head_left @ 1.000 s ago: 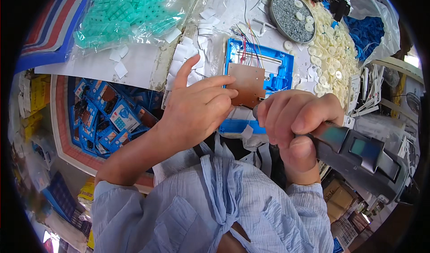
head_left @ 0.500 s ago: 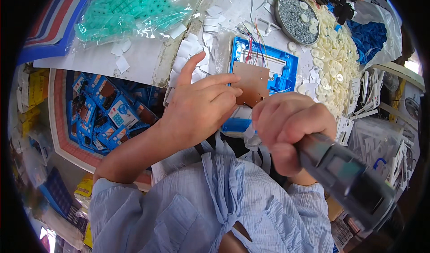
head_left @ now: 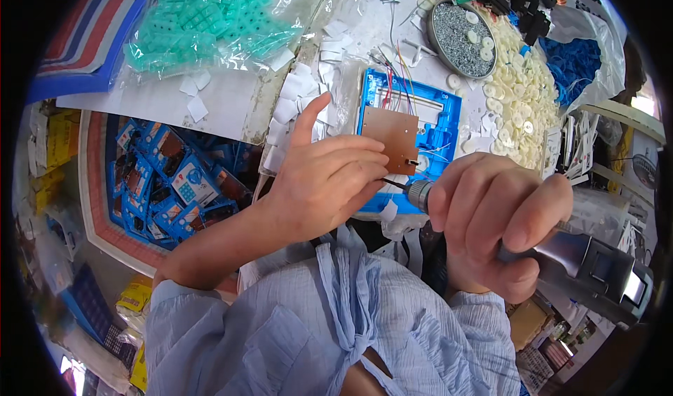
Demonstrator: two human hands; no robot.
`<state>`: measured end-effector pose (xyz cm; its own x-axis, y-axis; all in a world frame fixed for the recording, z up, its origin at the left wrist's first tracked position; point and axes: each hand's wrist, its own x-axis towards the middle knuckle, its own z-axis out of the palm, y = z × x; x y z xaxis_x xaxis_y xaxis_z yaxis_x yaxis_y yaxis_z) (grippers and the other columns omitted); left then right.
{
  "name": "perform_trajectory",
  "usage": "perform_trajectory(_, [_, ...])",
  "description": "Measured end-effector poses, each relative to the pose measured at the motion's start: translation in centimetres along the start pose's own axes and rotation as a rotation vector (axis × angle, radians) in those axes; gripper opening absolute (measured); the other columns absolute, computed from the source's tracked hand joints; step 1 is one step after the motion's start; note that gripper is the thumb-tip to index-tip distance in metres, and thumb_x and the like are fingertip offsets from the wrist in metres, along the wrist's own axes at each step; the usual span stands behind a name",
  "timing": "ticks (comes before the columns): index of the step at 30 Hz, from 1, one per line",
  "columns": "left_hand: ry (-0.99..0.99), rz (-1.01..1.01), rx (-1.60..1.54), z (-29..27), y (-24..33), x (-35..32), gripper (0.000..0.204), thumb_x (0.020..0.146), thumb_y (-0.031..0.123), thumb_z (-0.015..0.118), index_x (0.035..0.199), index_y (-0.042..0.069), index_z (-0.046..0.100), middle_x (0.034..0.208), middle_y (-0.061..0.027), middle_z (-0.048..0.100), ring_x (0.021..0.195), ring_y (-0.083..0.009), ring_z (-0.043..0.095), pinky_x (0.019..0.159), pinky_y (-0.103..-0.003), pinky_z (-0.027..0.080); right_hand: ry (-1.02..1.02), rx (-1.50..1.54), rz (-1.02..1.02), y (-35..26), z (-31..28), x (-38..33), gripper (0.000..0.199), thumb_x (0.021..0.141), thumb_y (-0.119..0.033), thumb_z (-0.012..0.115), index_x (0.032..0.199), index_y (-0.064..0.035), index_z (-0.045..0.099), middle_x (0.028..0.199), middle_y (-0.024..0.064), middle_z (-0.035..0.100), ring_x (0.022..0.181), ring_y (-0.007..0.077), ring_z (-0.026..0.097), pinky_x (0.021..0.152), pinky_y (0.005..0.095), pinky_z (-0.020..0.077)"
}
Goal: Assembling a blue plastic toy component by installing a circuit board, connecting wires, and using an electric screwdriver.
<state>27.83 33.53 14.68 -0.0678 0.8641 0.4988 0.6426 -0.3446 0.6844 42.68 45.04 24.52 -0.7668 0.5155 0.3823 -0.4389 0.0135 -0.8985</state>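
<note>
One brown board (head_left: 390,136) lies over one open blue case (head_left: 452,119), placed but, I'd judge, unfinished, several wires (head_left: 406,91) loose at its twelve o'clock. The left hand (head_left: 315,185), fingers parted, rests on the board; the right hand (head_left: 487,220) clutches one power screwdriver (head_left: 585,259), bit (head_left: 397,184) toward six o'clock. Standing here, I can't count the jumbled blue units (head_left: 196,182) at nine o'clock.

PCB (head_left: 391,140) sits on case (head_left: 452,112) btwn L hand (head_left: 319,175) and R hand (head_left: 498,220) w/ driver (head_left: 596,263); parts dish (head_left: 435,58) behind, discs (head_left: 519,108) back R, bagged pcs. (head_left: 203,24) back L.
</note>
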Motion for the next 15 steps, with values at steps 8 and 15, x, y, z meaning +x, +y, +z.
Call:
perform_trajectory(8, [0.007, -0.123, 0.129, -1.0, -0.2, 0.4, 0.023, 0.076, 0.028, 0.082, 0.088, 0.012, 0.071, 0.104, 0.0001, 0.068, 0.106, -0.0168, 0.064, 0.115, -0.066, 0.019, 0.111, -0.033, 0.02, 0.8, 0.0, 0.7, 0.026, 0.096, -0.033, 0.068, 0.103, -0.0148, 0.051, 0.062, -0.0049, 0.049, 0.053, 0.011, 0.047, 0.052, 0.0296, 0.0431])
perform_trajectory(15, [-0.119, -0.037, 0.262, -0.8, -0.1, -1.2, 0.029, 0.072, 0.037, 0.079, 0.089, 0.013, 0.074, 0.104, 0.0043, 0.064, 0.108, -0.0161, 0.059, 0.113, -0.066, 0.019, 0.083, -0.144, 0.005, 4.6, -0.7, 2.4, 0.027, 0.099, -0.028, 0.065, 0.1, -0.0084, 0.047, 0.063, 0.0002, 0.049, 0.055, 0.0128, 0.047, 0.059, 0.0342, 0.0447])
